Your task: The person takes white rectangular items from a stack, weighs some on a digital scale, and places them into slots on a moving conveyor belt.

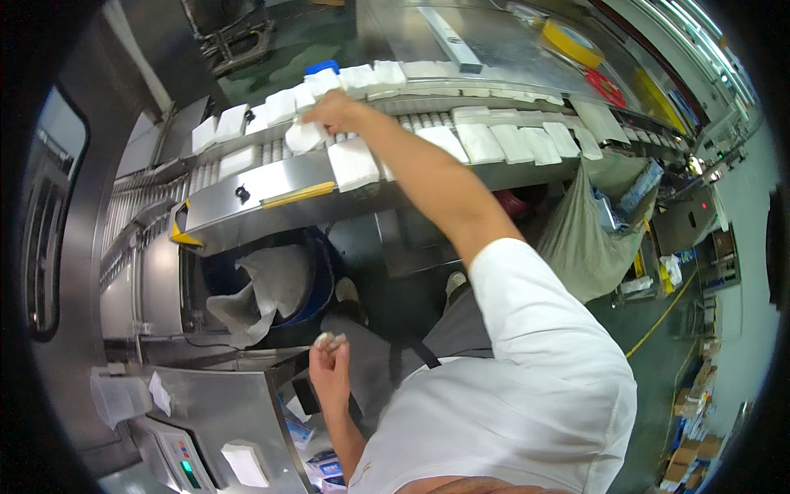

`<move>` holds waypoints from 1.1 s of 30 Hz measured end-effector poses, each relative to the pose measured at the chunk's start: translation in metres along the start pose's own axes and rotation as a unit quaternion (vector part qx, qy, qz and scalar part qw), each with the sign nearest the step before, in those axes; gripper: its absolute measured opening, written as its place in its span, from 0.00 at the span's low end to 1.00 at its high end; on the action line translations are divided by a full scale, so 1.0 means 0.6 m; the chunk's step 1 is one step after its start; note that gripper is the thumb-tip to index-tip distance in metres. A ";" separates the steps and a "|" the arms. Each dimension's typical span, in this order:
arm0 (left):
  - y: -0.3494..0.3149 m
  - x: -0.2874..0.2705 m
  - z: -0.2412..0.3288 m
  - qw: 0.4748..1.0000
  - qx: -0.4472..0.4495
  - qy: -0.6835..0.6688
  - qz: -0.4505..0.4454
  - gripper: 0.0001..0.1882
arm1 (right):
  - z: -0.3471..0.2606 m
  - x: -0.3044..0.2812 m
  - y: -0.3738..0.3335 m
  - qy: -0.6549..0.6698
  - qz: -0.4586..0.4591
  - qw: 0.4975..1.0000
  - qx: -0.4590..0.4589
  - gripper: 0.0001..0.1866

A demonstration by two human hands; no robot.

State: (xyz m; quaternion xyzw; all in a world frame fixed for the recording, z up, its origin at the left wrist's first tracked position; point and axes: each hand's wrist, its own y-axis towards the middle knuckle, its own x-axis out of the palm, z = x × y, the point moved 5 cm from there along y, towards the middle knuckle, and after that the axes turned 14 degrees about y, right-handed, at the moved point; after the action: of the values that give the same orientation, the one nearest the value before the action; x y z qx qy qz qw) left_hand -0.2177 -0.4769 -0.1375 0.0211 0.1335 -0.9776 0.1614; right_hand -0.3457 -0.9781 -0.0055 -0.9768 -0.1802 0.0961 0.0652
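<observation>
My right hand reaches across the roller conveyor, its fingers closed on the edge of a white square pack that looks like folded tissue. The pack is tilted over the rollers. Beside it, a larger white pack rests on the conveyor's near metal rail. Several similar packs stand in a row along the far rail. Lower down, near my lap, my left hand pinches a small crumpled whitish-brown thing in its fingertips; its kind is unclear.
More white packs line the conveyor to the right. Below stands a blue bin with a grey cloth. A green sack hangs at right. A scale sits lower left. Yellow tape lies on the far steel table.
</observation>
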 end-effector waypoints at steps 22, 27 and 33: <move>0.059 0.027 0.196 0.988 0.076 -0.128 0.047 0.22 | -0.070 0.031 -0.152 -0.145 -0.142 0.972 -0.119 0.17; -0.001 0.002 0.132 0.994 0.057 -0.068 0.068 0.25 | -0.041 0.092 0.003 -0.221 -0.057 0.970 -0.083 0.28; -0.035 -0.035 0.100 0.991 0.012 -0.103 0.090 0.24 | 0.020 0.076 0.054 -0.375 -0.024 0.922 -0.094 0.31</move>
State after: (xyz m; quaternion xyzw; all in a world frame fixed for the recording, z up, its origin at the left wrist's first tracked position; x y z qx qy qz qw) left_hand -0.2043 -0.4670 -0.0726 -0.0661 0.1020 -0.9576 0.2612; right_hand -0.2952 -0.9901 -0.0299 -0.8664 -0.2231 0.4360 -0.0973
